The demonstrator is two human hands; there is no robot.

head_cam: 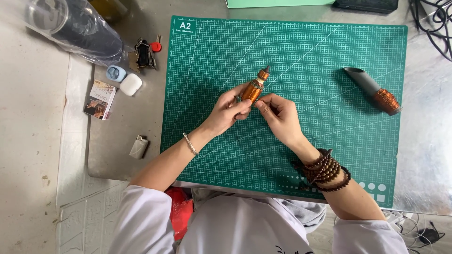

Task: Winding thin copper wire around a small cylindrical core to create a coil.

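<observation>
Over the green cutting mat [329,42] | we are pinching a copper-wound rotor [254,87] in our left hand [227,112] | our right hand [278,115] fingertips are closing on its lower end | second wound part [374,90] lying well apart.

Left hand [225,113] and right hand [278,115] meeting at centre, fingertips pinched together, forearms angled inward, wrists slightly raised
</observation>
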